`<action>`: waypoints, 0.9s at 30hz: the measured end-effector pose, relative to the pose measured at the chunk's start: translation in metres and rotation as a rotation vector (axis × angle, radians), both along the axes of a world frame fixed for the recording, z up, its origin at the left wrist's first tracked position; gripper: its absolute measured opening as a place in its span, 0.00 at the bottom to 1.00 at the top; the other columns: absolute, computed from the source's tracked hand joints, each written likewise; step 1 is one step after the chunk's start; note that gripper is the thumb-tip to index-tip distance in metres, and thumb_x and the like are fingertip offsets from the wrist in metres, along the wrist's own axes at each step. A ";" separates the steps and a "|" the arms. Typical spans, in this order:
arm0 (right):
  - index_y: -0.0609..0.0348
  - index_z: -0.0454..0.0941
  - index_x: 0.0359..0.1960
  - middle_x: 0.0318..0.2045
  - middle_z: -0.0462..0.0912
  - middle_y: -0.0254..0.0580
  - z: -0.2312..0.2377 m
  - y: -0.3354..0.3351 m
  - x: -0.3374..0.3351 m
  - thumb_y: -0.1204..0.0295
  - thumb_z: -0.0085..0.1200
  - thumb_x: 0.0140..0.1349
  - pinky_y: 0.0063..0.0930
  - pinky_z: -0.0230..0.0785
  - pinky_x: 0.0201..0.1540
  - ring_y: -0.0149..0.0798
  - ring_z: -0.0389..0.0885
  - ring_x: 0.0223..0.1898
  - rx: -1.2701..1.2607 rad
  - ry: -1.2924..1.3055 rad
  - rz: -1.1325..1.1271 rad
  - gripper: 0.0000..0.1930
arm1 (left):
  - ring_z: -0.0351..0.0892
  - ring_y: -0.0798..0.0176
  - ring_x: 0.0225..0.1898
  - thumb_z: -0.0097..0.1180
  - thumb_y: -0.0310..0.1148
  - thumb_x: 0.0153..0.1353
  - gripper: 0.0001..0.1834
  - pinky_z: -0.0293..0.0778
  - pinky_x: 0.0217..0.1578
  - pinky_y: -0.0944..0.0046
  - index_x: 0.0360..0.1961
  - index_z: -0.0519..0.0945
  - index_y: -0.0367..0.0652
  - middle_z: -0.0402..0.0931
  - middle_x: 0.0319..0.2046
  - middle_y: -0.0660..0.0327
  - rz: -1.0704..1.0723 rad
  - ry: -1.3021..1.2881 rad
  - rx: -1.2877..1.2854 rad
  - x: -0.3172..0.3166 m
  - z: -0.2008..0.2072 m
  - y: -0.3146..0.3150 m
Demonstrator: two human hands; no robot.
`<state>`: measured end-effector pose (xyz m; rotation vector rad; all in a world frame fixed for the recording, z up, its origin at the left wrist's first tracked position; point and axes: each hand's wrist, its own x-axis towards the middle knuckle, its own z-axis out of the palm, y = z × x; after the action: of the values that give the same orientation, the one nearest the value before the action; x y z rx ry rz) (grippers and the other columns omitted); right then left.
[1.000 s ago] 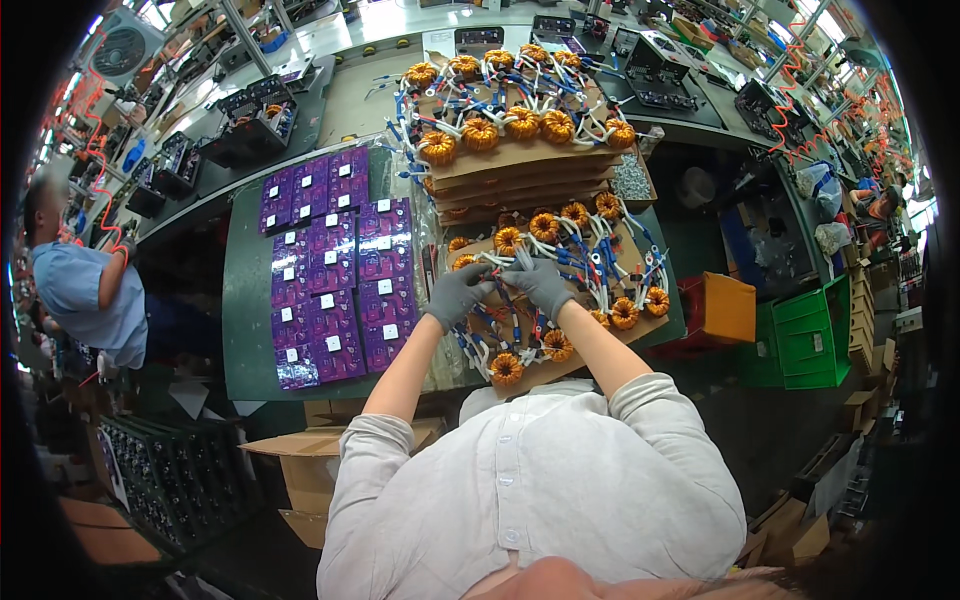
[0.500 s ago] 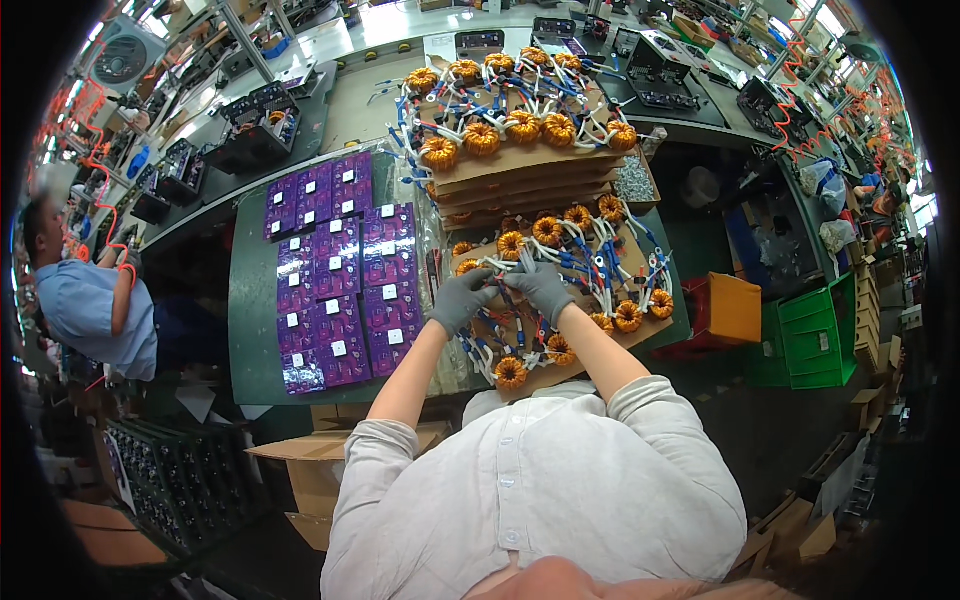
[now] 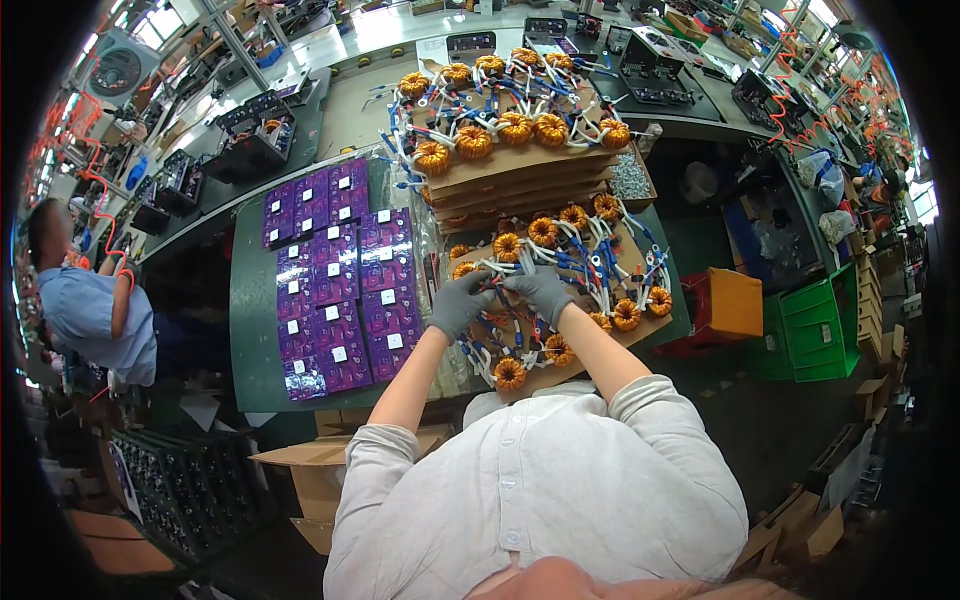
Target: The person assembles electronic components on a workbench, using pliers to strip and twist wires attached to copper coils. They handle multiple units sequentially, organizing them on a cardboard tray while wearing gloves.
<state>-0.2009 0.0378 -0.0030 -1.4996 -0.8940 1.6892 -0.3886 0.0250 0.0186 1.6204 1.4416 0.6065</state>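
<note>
Both my hands wear grey gloves and meet over a cardboard sheet [image 3: 640, 262] of copper-wound ring coils. My left hand [image 3: 460, 303] has its fingers drawn together beside the coil leads; what they pinch is too small to make out. Close on its right, my right hand [image 3: 542, 293] is closed around white wire leads [image 3: 527, 262]. Just beyond the fingers sits a copper coil [image 3: 507, 247]. Another coil [image 3: 509, 374] lies nearer my body, and two more are toward the sheet's right edge. Blue, red and white leads with ring terminals spread among them.
Purple circuit boards [image 3: 335, 262] with white squares cover the green table's left part. Behind my hands rises a stack of cardboard layers [image 3: 525, 180] topped with coils, beside a box of small metal parts [image 3: 630, 178]. Green crate [image 3: 820, 325] stands right; a person [image 3: 95, 310] is left.
My hands stay together over the same coils, with only slight finger movement. The whole view has shifted a little.
</note>
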 end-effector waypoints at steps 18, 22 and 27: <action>0.60 0.81 0.32 0.23 0.80 0.34 -0.003 -0.010 -0.026 0.68 0.64 0.50 0.23 0.66 0.27 0.25 0.74 0.22 0.352 -0.371 0.068 0.11 | 0.79 0.50 0.39 0.52 0.36 0.52 0.13 0.73 0.39 0.55 0.37 0.83 0.50 0.79 0.36 0.53 -0.335 0.759 0.106 0.011 0.035 0.034; 0.62 0.81 0.32 0.24 0.80 0.35 -0.011 -0.003 -0.025 0.70 0.64 0.49 0.23 0.66 0.27 0.25 0.74 0.23 0.225 -0.332 0.072 0.10 | 0.80 0.53 0.35 0.53 0.35 0.52 0.13 0.74 0.35 0.57 0.37 0.82 0.46 0.80 0.30 0.54 -0.278 0.551 0.079 0.001 0.033 0.026; 0.63 0.80 0.33 0.26 0.81 0.38 -0.022 0.004 -0.017 0.71 0.63 0.50 0.25 0.69 0.30 0.29 0.77 0.26 0.104 -0.162 -0.030 0.11 | 0.78 0.68 0.30 0.59 0.36 0.52 0.14 0.72 0.33 0.68 0.32 0.80 0.34 0.79 0.26 0.58 -0.190 -0.483 -0.384 -0.009 0.031 0.012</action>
<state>-0.2181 0.0419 -0.0247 -1.5877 -1.0229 1.4931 -0.3975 0.0371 0.0495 1.1876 0.9644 0.5266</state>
